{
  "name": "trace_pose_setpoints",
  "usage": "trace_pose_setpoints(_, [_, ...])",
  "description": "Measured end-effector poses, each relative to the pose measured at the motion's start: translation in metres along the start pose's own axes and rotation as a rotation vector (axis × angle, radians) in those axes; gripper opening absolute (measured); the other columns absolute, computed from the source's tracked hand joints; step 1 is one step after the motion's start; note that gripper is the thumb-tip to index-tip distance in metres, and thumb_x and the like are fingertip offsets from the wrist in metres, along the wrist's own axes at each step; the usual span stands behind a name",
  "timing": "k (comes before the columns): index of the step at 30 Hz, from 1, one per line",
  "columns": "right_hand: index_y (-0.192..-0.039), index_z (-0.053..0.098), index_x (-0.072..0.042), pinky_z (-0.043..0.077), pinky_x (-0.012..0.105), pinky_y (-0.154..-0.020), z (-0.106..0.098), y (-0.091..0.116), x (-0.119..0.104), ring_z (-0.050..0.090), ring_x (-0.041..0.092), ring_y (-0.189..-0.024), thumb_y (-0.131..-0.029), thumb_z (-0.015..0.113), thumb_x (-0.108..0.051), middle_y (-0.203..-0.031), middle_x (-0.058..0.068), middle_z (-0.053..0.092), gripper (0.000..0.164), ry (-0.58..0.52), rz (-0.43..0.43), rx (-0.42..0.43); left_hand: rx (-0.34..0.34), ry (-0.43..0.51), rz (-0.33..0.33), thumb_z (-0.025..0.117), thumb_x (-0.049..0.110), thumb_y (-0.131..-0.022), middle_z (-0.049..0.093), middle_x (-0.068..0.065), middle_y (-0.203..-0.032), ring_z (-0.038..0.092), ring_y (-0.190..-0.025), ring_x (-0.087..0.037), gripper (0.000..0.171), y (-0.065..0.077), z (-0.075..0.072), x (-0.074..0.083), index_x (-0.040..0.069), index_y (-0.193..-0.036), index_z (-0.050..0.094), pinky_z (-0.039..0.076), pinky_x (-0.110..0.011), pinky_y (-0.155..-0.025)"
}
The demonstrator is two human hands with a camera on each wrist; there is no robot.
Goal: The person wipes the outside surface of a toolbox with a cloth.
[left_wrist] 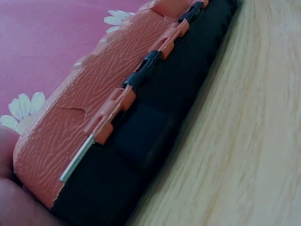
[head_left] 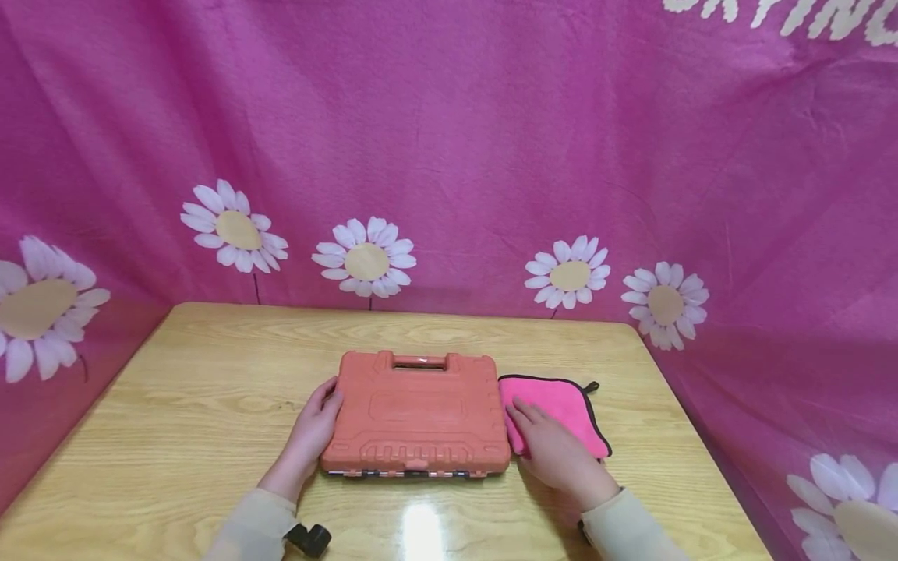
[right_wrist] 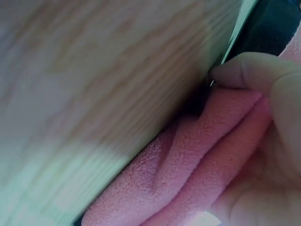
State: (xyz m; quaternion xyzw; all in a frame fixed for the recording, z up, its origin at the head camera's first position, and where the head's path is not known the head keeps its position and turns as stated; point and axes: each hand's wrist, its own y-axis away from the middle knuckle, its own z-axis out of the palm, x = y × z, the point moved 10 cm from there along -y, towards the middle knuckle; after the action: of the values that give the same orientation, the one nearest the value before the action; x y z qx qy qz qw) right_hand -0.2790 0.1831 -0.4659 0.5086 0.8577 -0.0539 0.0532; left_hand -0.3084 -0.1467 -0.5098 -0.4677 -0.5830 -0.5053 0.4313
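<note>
Case [head_left: 421, 409] of orange plastic is lying flat and closed near the middle of the tabletop [head_left: 245, 354], and just beside its right end a folded pink cloth [head_left: 561, 401] is lying. In my judgement the handling is standing at an early point: the left hand [head_left: 309, 436] is already resting against the case's left end, and the right hand [head_left: 557, 460] is already holding the near-left part of the cloth, while the closed case and the folded cloth are not being opened out. How much is remaining, I cannot tell.

The left grip is not closing around anything; its fingers are lying quite straight along the case's side. The right grip is clamping softly on the cloth, with the thumb pressing the fold.

About the materials: the orange lid is showing a wrinkled, leather-like texture, and it is sitting over a smooth black base [left_wrist: 155, 106]. Along the near side, orange and black knuckles are alternating, and a thin metal rod [left_wrist: 77, 157] is showing there. At the far side, a handle [head_left: 421, 359] is framing a narrow slot. The cloth is looking plush, its thick layers are rounding softly, and a black edging [head_left: 599, 425] is bordering it, with a small loop [head_left: 592, 386] sticking out at its far-right corner. Pale wood grain is running over the tabletop.
</note>
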Motion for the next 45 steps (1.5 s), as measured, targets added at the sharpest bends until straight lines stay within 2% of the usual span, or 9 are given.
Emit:
trace_pose_setpoints(9, [-0.148, 0.049, 0.008, 0.038, 0.056, -0.119, 0.001, -0.002, 0.003, 0.045, 0.046, -0.143, -0.1, 0.061, 0.0, -0.156, 0.025, 0.047, 0.051, -0.047, 0.05, -0.023, -0.016, 0.019, -0.003, 0.034, 0.026, -0.114, 0.015, -0.025, -0.17, 0.012, -0.158, -0.04, 0.059, 0.0, -0.001, -0.002, 0.0, -0.164, 0.017, 0.014, -0.054, -0.129])
trace_pose_setpoints(19, [-0.144, 0.053, 0.008, 0.039, 0.058, -0.117, -0.003, -0.007, 0.026, 0.048, 0.046, -0.141, -0.1, 0.053, 0.005, -0.15, 0.026, 0.054, 0.044, -0.313, 0.168, 0.026, -0.016, 0.036, -0.012, 0.033, 0.028, -0.114, 0.014, -0.022, -0.171, 0.008, -0.159, -0.04, 0.059, -0.001, -0.001, -0.006, 0.003, -0.165, 0.016, 0.012, -0.055, -0.13])
trace_pose_setpoints(25, [-0.146, 0.057, -0.004, 0.043, 0.055, -0.116, -0.022, -0.008, 0.041, 0.051, 0.037, -0.141, -0.107, 0.051, -0.006, -0.147, 0.018, 0.059, 0.04, -0.491, 0.2, 0.114, -0.024, 0.047, -0.015, 0.031, 0.026, -0.114, 0.012, -0.021, -0.172, 0.007, -0.159, -0.04, 0.058, -0.001, 0.001, -0.008, 0.005, -0.165, 0.015, 0.011, -0.056, -0.13])
trace_pose_setpoints(27, [-0.141, 0.062, -0.003, 0.044, 0.055, -0.114, -0.028, -0.007, 0.048, 0.055, 0.036, -0.137, -0.108, 0.051, -0.01, -0.141, 0.018, 0.064, 0.036, -0.524, 0.242, 0.149, -0.03, 0.051, -0.013, 0.03, 0.025, -0.114, 0.012, -0.021, -0.172, 0.007, -0.159, -0.04, 0.058, -0.001, 0.001, -0.008, 0.005, -0.165, 0.014, 0.011, -0.056, -0.129])
trace_pose_setpoints(32, [-0.135, 0.062, 0.004, 0.043, 0.059, -0.113, -0.034, 0.002, 0.067, 0.057, 0.042, -0.131, -0.108, 0.047, -0.014, -0.133, 0.026, 0.065, 0.036, -0.606, 0.45, 0.169, -0.036, 0.054, -0.012, 0.03, 0.026, -0.114, 0.012, -0.021, -0.172, 0.007, -0.159, -0.04, 0.058, -0.001, 0.002, -0.009, 0.005, -0.165, 0.014, 0.012, -0.056, -0.129])
trace_pose_setpoints(35, [-0.141, 0.057, 0.004, 0.043, 0.059, -0.113, -0.04, 0.003, 0.072, 0.053, 0.042, -0.134, -0.109, 0.044, -0.016, -0.139, 0.027, 0.06, 0.04, -0.674, 0.522, 0.182, -0.038, 0.05, -0.007, 0.03, 0.026, -0.114, 0.012, -0.022, -0.172, 0.007, -0.159, -0.041, 0.058, -0.001, 0.002, -0.008, 0.004, -0.165, 0.014, 0.012, -0.057, -0.129])
trace_pose_setpoints(38, [-0.136, 0.059, 0.004, 0.049, 0.05, -0.101, -0.053, -0.002, 0.073, 0.056, 0.036, -0.12, -0.11, 0.044, -0.019, -0.132, 0.026, 0.062, 0.038, -0.695, 0.537, 0.229, -0.034, 0.048, -0.005, 0.03, 0.025, -0.114, 0.012, -0.021, -0.172, 0.007, -0.159, -0.04, 0.058, -0.001, 0.001, -0.008, 0.004, -0.165, 0.015, 0.011, -0.056, -0.129])
trace_pose_setpoints(41, [-0.13, 0.062, 0.003, 0.048, 0.044, -0.092, -0.073, -0.009, 0.07, 0.056, 0.032, -0.109, -0.11, 0.046, -0.021, -0.124, 0.023, 0.064, 0.035, -0.657, 0.516, 0.293, -0.032, 0.045, -0.011, 0.03, 0.025, -0.114, 0.012, -0.021, -0.172, 0.007, -0.159, -0.04, 0.057, -0.001, 0.001, -0.007, 0.005, -0.165, 0.015, 0.011, -0.056, -0.129])
trace_pose_setpoints(45, [-0.127, 0.064, 0.003, 0.049, 0.046, -0.093, -0.093, -0.024, 0.056, 0.059, 0.032, -0.107, -0.108, 0.047, -0.018, -0.12, 0.024, 0.067, 0.032, -0.609, 0.453, 0.35, -0.041, 0.035, -0.025, 0.03, 0.026, -0.114, 0.011, -0.02, -0.173, 0.006, -0.16, -0.039, 0.058, -0.002, 0.002, -0.009, 0.006, -0.166, 0.014, 0.011, -0.056, -0.13])
